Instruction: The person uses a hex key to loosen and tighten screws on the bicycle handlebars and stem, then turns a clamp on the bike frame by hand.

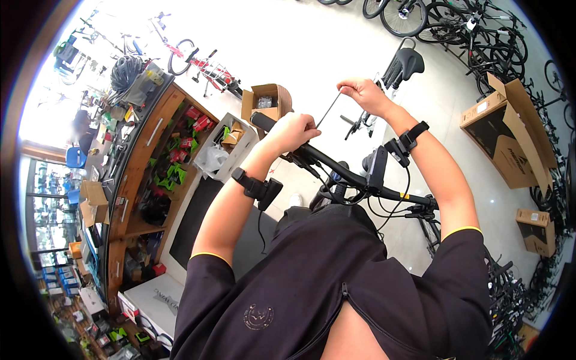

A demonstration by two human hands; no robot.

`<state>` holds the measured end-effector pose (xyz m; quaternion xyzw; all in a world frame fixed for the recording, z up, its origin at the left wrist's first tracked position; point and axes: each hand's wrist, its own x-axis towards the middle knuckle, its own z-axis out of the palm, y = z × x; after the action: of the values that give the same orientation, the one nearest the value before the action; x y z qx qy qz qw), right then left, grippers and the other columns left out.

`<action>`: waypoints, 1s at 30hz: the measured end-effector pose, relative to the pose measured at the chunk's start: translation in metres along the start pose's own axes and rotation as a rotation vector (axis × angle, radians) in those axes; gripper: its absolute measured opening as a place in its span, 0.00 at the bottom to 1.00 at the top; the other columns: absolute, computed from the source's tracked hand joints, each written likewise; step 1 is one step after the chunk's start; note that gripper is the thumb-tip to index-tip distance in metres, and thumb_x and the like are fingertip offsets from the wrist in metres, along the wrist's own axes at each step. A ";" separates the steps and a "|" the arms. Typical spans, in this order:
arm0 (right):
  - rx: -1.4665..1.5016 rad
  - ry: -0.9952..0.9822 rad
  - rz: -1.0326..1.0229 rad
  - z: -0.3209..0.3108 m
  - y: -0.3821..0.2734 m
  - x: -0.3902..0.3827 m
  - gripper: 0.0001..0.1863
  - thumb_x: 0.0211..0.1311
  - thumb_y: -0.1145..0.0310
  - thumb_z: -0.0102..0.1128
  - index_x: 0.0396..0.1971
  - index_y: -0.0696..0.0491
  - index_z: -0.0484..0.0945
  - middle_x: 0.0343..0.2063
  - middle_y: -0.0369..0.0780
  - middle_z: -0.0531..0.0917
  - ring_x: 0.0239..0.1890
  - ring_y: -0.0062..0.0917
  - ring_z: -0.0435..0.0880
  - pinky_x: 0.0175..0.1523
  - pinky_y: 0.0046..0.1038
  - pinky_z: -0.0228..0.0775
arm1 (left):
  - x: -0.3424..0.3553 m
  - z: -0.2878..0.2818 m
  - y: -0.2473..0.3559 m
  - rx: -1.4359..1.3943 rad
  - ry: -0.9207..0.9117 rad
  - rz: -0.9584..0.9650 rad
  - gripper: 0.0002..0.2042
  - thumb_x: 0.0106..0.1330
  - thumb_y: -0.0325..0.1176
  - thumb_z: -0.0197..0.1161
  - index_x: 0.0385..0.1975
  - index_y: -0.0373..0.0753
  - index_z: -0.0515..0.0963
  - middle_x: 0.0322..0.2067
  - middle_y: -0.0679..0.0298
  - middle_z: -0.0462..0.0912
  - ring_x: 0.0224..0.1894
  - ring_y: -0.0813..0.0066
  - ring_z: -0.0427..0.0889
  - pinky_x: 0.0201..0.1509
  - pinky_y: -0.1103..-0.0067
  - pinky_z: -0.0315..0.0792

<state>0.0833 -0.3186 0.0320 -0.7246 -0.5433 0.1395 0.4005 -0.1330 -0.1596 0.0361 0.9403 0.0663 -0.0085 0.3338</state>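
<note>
A thin dark strand (pixel 329 110), perhaps a cord or a tie, runs straight and slanted between my two hands. My left hand (pixel 294 132) is closed, its fingertips pinching the strand's lower end just above the black handlebar (pixel 336 167). Next to that hand is the handlebar's left grip (pixel 261 122); I cannot tell whether they touch. Higher and to the right, my right hand (pixel 366 96) is closed on the strand's upper end, away from the bar. A dark display unit (pixel 377 168) is mounted mid-bar, with several cables looping below it.
On the left stands a wooden workbench (pixel 137 162) with cluttered shelves. An open cardboard box (pixel 264 102) and a white bin (pixel 231 147) lie beyond the left grip. Bicycles (pixel 468 30), a large carton (pixel 504 132) and a smaller carton (pixel 535 233) line the right.
</note>
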 end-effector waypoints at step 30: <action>0.044 -0.069 0.272 0.043 -0.106 -0.022 0.15 0.71 0.62 0.53 0.42 0.59 0.81 0.24 0.46 0.83 0.28 0.33 0.82 0.38 0.31 0.72 | -0.132 -0.051 0.114 -0.747 -0.101 0.381 0.11 0.71 0.29 0.56 0.46 0.28 0.75 0.41 0.52 0.82 0.46 0.60 0.82 0.51 0.70 0.75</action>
<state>-0.0237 -0.3102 0.0769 -0.7775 -0.4502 0.2289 0.3747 -0.2500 -0.2308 0.1547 0.7485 -0.1269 0.0318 0.6501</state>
